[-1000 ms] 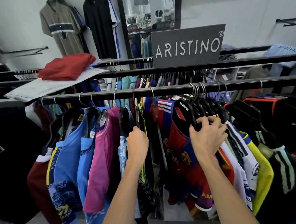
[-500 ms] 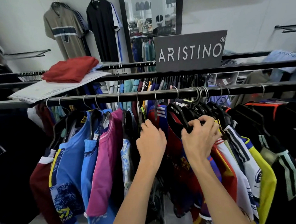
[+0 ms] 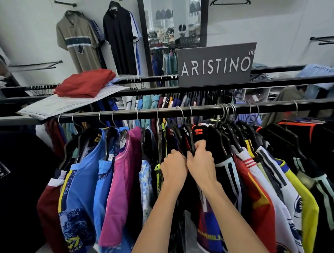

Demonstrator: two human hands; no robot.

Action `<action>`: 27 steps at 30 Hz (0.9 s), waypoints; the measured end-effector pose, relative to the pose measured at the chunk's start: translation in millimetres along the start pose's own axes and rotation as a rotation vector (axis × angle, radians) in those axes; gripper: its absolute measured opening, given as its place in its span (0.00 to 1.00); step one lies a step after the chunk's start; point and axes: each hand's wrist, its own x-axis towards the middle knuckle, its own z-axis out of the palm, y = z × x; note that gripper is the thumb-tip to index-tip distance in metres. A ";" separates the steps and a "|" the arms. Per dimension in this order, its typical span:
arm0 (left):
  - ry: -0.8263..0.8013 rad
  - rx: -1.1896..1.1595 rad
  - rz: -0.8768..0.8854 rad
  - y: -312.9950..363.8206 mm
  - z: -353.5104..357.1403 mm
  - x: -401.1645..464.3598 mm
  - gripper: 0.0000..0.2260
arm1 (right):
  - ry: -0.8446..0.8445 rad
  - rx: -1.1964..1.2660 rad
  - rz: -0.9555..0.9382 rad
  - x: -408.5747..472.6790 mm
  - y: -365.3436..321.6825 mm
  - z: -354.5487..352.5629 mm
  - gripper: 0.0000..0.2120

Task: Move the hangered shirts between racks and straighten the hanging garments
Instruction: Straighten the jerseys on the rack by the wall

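Right hand (image 3: 201,163) & left hand (image 3: 174,168) grip hangers betw. packed shirts (image 3: 124,177).

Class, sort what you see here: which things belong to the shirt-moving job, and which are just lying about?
Part of the job:
left hand
right hand
black hanger
front rail
pink shirt

Lying about:
folded red cloth
brand sign
empty wall hanger

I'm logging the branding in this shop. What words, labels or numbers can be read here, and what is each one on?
"ARISTINO" with an ® mark: grey sign on the rack.
"ARISTINO": black hanger above the right hand.
"ARISTINO", mirrored: reflected sign in the mirror.
Neck tag on the pink shirt: handwriting, too small to read.
Jersey chest lettering: partly hidden, unreadable.
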 end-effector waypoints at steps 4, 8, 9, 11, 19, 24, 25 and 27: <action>-0.050 -0.246 -0.027 -1.8 0.7 -0.8 0.18 | 0.000 0.096 -0.031 3.4 -0.4 0.3 0.13; -0.008 -0.369 -0.066 -2.1 0.4 -0.2 0.20 | -0.014 0.182 -0.026 2.9 5.3 -2.4 0.16; 0.018 -0.377 -0.060 -0.8 -1.2 -1.6 0.19 | -0.011 0.196 -0.025 3.1 7.6 -2.9 0.16; 0.066 -0.404 -0.051 1.6 -8.8 -6.6 0.16 | -0.002 0.189 -0.015 3.0 9.5 -3.6 0.16; 0.106 -0.196 0.009 -11.9 -44.9 -28.7 0.16 | -0.015 0.103 -0.070 -2.4 -3.5 10.7 0.22; 0.235 -0.047 0.079 -39.7 -64.5 -74.1 0.10 | -0.010 0.090 -0.056 -1.8 -9.8 16.4 0.24; 0.200 -0.047 0.059 -43.1 -67.8 -83.8 0.11 | -0.014 0.090 -0.059 -1.5 -11.8 16.7 0.25; 0.140 -0.038 0.022 -48.9 -69.8 -95.7 0.13 | -0.019 0.096 -0.060 -1.5 -17.0 19.1 0.25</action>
